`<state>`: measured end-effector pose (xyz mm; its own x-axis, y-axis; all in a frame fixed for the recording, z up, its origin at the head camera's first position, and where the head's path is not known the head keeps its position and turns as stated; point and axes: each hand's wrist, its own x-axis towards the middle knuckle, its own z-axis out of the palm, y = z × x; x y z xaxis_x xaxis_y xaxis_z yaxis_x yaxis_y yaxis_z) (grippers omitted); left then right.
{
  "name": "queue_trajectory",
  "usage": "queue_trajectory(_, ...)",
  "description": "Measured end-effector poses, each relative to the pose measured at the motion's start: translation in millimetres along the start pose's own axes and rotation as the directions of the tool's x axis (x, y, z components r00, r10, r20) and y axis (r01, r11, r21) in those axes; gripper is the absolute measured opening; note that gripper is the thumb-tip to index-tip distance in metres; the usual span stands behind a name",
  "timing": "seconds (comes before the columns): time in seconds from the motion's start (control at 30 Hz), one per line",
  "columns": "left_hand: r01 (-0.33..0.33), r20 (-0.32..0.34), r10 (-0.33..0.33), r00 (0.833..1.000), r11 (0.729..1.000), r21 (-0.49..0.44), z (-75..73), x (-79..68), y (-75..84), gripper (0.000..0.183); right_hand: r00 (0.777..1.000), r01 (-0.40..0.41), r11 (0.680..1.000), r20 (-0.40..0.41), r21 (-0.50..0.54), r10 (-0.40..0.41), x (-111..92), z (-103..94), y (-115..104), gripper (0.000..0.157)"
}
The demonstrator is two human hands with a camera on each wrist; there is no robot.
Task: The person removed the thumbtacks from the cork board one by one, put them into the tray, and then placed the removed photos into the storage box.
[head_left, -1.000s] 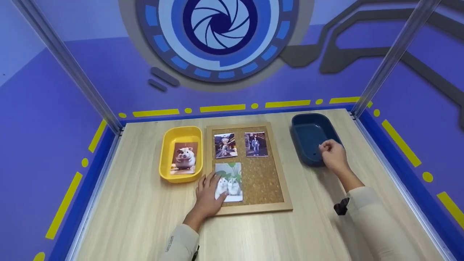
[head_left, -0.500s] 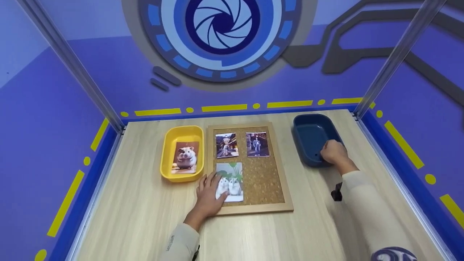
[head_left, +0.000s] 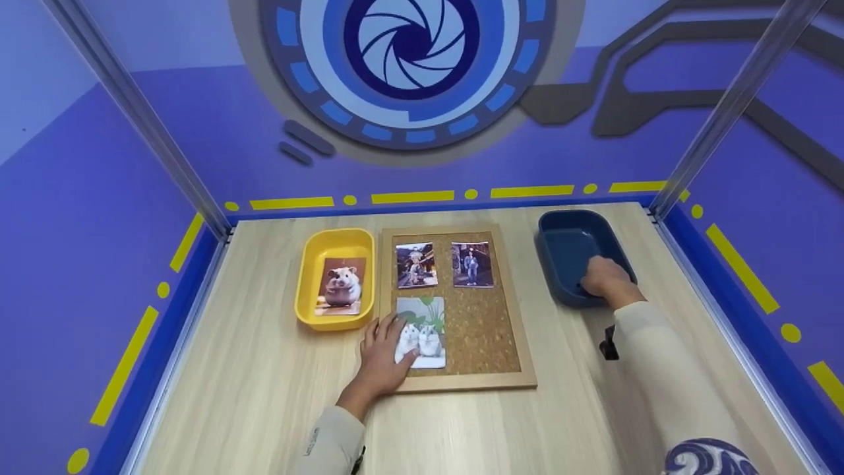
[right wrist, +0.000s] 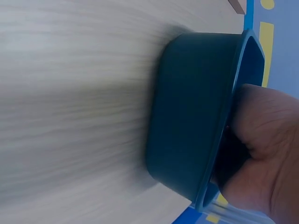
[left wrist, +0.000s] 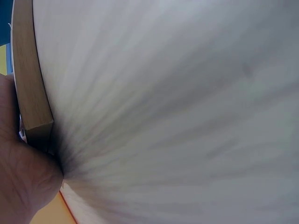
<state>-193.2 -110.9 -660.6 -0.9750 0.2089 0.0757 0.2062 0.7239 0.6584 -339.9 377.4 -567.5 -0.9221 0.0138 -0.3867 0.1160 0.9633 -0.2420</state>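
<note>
My left hand (head_left: 382, 363) lies spread over the left edge of a wood-framed cork board (head_left: 484, 336), its thumb and fingers on a photo of two white hamsters (head_left: 422, 340). The left wrist view shows that palm beside the wooden frame (left wrist: 30, 70). My right hand (head_left: 606, 277) reaches down into the near end of a dark blue tray (head_left: 570, 244). In the right wrist view the tray wall (right wrist: 191, 107) and the hand itself hide its fingertips, so whether they hold anything is not visible. A tiny dark spot (head_left: 580, 285) shows in the tray beside the fingers.
A yellow tray (head_left: 310, 284) with a hamster photo (head_left: 341, 287) inside stands left of the board. Two photos of people, one at the left (head_left: 417, 265) and one at the right (head_left: 472, 264), sit on the board's upper half. Purple walls enclose the table.
My right hand has lowered from the blue tray's near rim into the tray, its fingers passing out of sight. The left hand stays on the hamster photo. The head view has shifted slightly.
</note>
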Motion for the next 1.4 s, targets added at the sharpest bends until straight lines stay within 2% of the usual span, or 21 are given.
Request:
queue_trajectory(0.2, 0.024, 0.022, -0.024, 0.999, 1.0, -0.009, 1.1, 1.7, 3.1, 0.069, 1.0, 0.007, 1.0, 0.024, -0.004, -0.007, -3, -2.8, 4, 0.037)
queue_trajectory(0.37, 0.001, 0.0, -0.001, 1.0, 1.0, -0.026, 1.9, 3.5, 2.2, 0.07, 1.0, 0.002, 1.0, 0.012, 0.028, -0.002, -6, -5.2, 10, 0.041)
queue_trajectory(0.5, -0.024, -0.013, 0.024, 1.0, 0.999, -0.021, -2.6, 4.2, 5.8, 0.069, 0.999, 0.02, 0.998, -0.051, 0.051, -0.018, -8, -10.6, 12, 0.029)
queue_trajectory(0.6, -0.038, -0.03, 0.037, 0.999, 0.999, -0.005, -2.6, 4.0, 5.1, 0.068, 0.989, 0.058, 0.996, -0.142, 0.069, -0.048, -12, -17.0, 6, 0.017)
queue_trajectory(0.7, -0.043, -0.043, 0.044, 0.998, 0.999, 0.007, -2.0, 2.7, 3.3, 0.068, 0.955, 0.131, 0.986, -0.28, 0.107, -0.097, -20, -21.8, -6, 0.017)
queue_trajectory(0.83, -0.012, -0.026, 0.012, 1.0, 1.0, 0.0, -2.5, -0.6, 2.1, 0.068, 0.881, 0.259, 0.95, -0.446, 0.175, -0.158, -41, -19.9, -33, 0.018)
queue_trajectory(0.97, 0.02, 0.006, -0.02, 1.0, 1.0, -0.008, -3.5, -3.1, 3.3, 0.068, 0.816, 0.37, 0.909, -0.536, 0.194, -0.218, -65, -5.4, -63, 0.018)
queue_trajectory(1.1, 0.014, 0.007, -0.014, 1.0, 1.0, -0.013, -2.4, -4.2, 3.5, 0.068, 0.762, 0.458, 0.874, -0.578, 0.164, -0.29, -86, 19.6, -88, 0.01)
queue_trajectory(1.27, -0.002, -0.005, 0.002, 1.0, 1.0, -0.008, -1.4, -3.9, 3.2, 0.068, 0.728, 0.526, 0.838, -0.585, 0.142, -0.358, -100, 52.3, -112, 0.004)
queue_trajectory(1.4, 0.008, 0.001, -0.008, 1.0, 1.0, 0.004, -2.6, -1.7, 3.7, 0.069, 0.727, 0.553, 0.819, -0.569, 0.154, -0.384, -103, 73.0, -127, 0.005)
